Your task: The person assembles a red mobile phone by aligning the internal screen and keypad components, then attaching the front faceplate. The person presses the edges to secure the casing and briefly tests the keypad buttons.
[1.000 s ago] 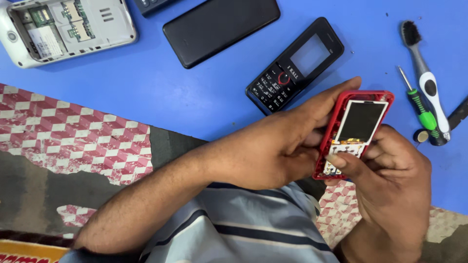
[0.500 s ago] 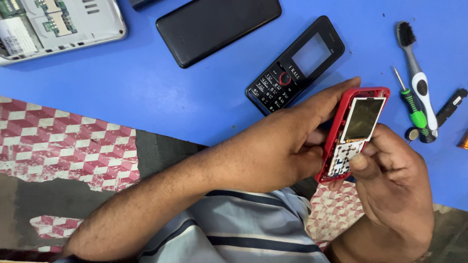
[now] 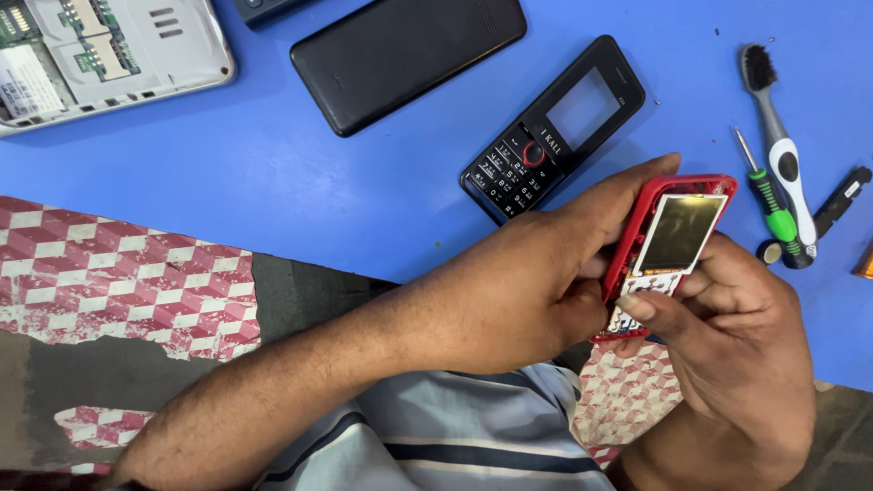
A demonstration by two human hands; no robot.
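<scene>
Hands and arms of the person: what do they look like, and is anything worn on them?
Both hands are bare: the left hand and the right hand wear no gloves, rings or watch. The forearms are bare too, with no sleeves showing. Fingernails are short. Beneath the arms lies a light blue striped cloth with dark and white bands, probably the person's clothing.

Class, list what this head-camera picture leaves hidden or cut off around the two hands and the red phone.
- Red keypad phone with bare screen, head view: lower keys covered by the right hand; its left edge by the left hand.
- Grey opened device with circuit parts: cut off by the top and left edges.
- Orange piece: cut off by the right edge, kind unclear.
</scene>
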